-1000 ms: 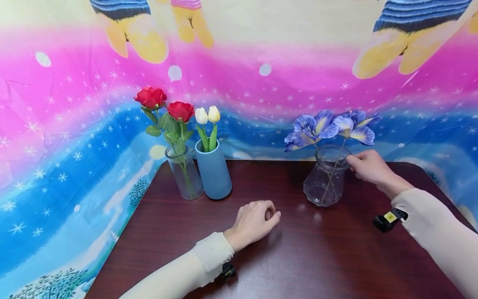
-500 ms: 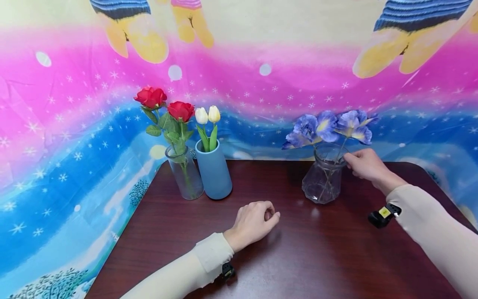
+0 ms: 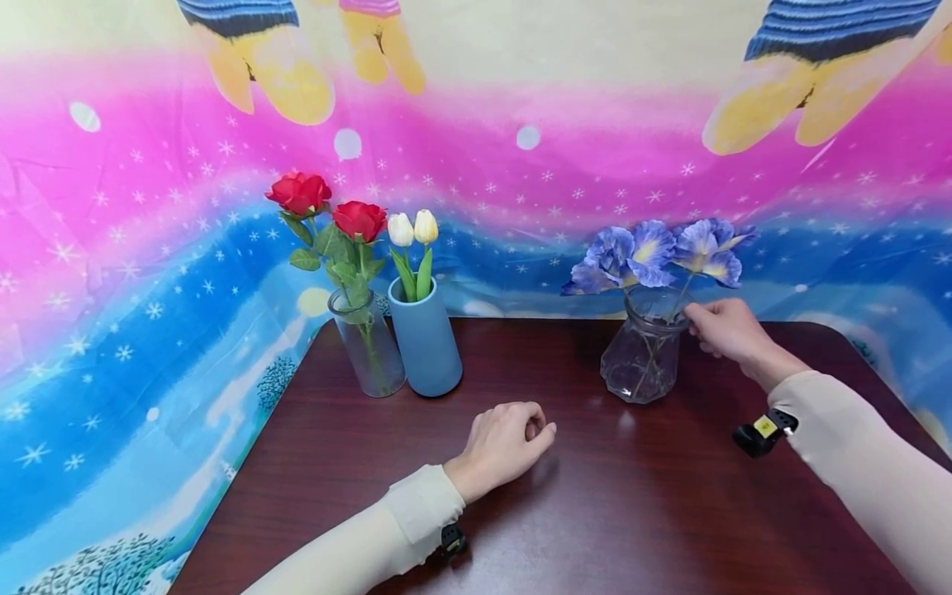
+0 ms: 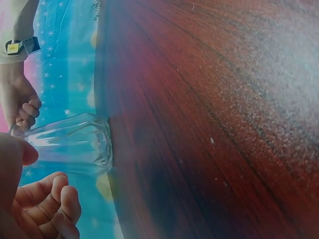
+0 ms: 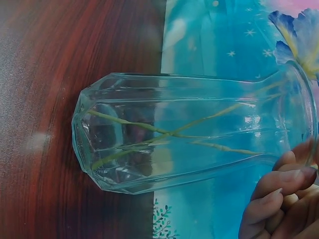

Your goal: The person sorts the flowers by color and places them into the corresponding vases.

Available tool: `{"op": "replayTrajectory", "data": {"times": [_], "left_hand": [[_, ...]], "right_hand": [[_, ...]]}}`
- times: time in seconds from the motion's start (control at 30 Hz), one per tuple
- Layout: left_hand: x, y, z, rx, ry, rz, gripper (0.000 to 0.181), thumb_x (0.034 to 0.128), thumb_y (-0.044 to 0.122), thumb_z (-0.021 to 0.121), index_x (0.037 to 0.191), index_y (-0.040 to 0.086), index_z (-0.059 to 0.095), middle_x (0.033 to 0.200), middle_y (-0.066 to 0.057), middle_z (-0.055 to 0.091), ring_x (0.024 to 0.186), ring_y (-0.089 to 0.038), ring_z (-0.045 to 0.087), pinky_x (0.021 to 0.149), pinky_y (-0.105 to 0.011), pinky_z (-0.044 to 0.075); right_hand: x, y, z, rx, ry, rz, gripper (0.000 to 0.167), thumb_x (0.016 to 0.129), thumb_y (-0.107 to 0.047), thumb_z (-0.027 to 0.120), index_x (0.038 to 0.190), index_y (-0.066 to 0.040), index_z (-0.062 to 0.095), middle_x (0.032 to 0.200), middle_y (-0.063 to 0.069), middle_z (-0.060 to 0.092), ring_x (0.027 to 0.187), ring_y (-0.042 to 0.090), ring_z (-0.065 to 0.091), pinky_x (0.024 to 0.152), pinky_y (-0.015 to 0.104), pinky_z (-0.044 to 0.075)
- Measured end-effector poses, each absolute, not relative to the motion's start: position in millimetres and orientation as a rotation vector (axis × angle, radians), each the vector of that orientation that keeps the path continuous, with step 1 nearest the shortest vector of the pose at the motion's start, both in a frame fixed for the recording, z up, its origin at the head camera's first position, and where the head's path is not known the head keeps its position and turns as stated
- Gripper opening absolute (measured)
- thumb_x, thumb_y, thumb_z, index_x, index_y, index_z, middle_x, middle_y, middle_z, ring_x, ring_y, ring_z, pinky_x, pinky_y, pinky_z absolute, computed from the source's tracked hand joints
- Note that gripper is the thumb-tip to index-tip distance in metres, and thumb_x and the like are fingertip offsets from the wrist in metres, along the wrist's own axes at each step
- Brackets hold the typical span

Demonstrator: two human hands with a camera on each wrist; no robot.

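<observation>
A clear faceted glass vase (image 3: 638, 364) stands upright at the right of the table, two blue-violet irises (image 3: 643, 252) leaning out of its mouth. Their green stems (image 5: 172, 133) cross inside the glass in the right wrist view. At the vase's neck and rim, my right hand (image 3: 732, 332) pinches the glass with thumb and curled fingers. My left hand (image 3: 506, 442) is over the middle of the table, fingers loosely curled, holding nothing. In the left wrist view, its fingers (image 4: 47, 199) are apart from the vase, which stands farther off.
On the left, a clear glass vase (image 3: 375, 359) holds two red roses (image 3: 300, 194). Beside it stands a blue vase (image 3: 427, 347) with two white tulips (image 3: 412, 229). A printed cloth (image 3: 476, 182) hangs behind the dark wooden table (image 3: 595, 512).
Holding the iris vase's rim, my right hand has moved slightly left and back with it. The irises have shifted a little. My left hand has hardly moved.
</observation>
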State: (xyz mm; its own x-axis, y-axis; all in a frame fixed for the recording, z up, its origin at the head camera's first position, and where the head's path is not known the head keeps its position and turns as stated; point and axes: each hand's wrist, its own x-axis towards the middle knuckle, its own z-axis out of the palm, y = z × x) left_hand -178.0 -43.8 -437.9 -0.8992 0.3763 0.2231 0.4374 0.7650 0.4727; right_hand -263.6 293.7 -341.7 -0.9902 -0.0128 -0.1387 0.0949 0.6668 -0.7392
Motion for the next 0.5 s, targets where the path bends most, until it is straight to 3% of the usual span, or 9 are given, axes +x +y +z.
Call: {"op": "replayTrajectory", "data": {"times": [0.37, 0.5], "left_hand": [[-177, -47, -442, -0.654, -2.837, -0.833, 0.018, 0.0960, 0.038, 0.061, 0.084, 0.026, 0.068, 0.066, 0.017, 0.053, 0.054, 0.002, 0.044, 0.049, -0.019, 0.035], [-175, -49, -442, -0.648, -2.843, -0.833, 0.019, 0.0961, 0.038, 0.061, 0.083, 0.026, 0.067, 0.067, 0.017, 0.054, 0.054, 0.001, 0.045, 0.049, -0.019, 0.035]], "right_hand": [[-254, 292, -346, 0.033, 2.724, -1.387, 0.060, 0.107, -0.049, 0.027, 0.083, -0.002, 0.057, 0.055, -0.008, 0.040, 0.051, 0.009, 0.037, 0.053, 0.031, 0.039], [-244, 294, -350, 0.074, 2.794, -1.371, 0.065, 0.106, -0.054, 0.023, 0.087, -0.001, 0.057, 0.058, -0.006, 0.043, 0.053, 0.010, 0.042, 0.056, 0.029, 0.044]]}}
